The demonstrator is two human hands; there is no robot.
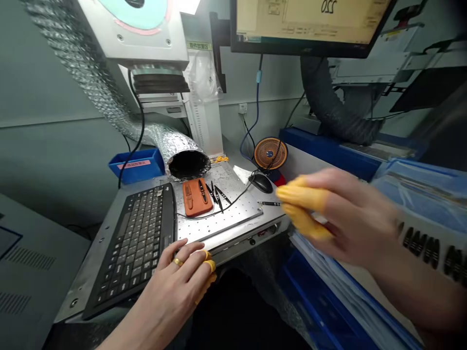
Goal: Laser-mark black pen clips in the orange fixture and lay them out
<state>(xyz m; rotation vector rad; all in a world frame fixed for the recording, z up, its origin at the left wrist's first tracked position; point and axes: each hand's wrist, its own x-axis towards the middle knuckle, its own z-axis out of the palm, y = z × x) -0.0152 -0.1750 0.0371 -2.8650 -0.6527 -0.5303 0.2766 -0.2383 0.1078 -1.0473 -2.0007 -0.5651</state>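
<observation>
My left hand (178, 282) rests on the metal worktable's front edge beside the keyboard (142, 238), fingers stretched, with yellow covers on some fingertips. My right hand (339, 214), blurred by motion, is raised at the table's right side. Its yellow-covered fingers are pressed together; what they hold, if anything, cannot be made out. A narrow black strip (270, 203) shows just left of those fingertips; whether they touch it is unclear. On the perforated plate (233, 216) lies an orange block (194, 206) with two long recesses, one holding a black piece (202, 190). Several slim black pieces (219, 195) lie beside it.
A black mouse (261, 183) and an orange fan (270, 153) stand behind. A foil duct (182, 150) opens over the plate, near a blue bin (140, 165). Overhead are a machine head (146, 43) and a monitor (299, 47). Blue trays (328, 311) stand at right.
</observation>
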